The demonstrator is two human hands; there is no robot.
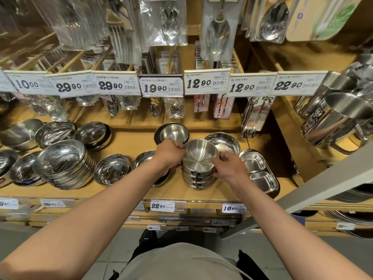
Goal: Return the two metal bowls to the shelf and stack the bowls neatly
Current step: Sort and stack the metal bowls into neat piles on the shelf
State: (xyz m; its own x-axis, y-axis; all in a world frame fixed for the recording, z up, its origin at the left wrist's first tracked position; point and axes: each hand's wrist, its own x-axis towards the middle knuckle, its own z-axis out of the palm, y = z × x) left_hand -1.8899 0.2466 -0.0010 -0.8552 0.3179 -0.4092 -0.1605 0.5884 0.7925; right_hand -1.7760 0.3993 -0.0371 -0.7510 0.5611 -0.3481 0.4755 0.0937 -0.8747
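A stack of several brushed metal bowls (198, 178) stands near the front of the wooden shelf (129, 142), middle right. The top bowl (199, 154) sits on the stack, tilted a little toward me. My left hand (169, 154) grips its left rim and my right hand (230, 168) holds its right side and the bowls just under it. Behind the stack, another single brushed bowl (173, 134) rests in a dark-rimmed one.
Shiny bowl stacks (64, 166) fill the shelf's left side, and one shiny bowl (224, 143) sits behind right. Divided metal trays (258, 170) lie right of my hand. Packaged spoons hang above a row of price tags (161, 87). Metal cups (331, 118) stand at right.
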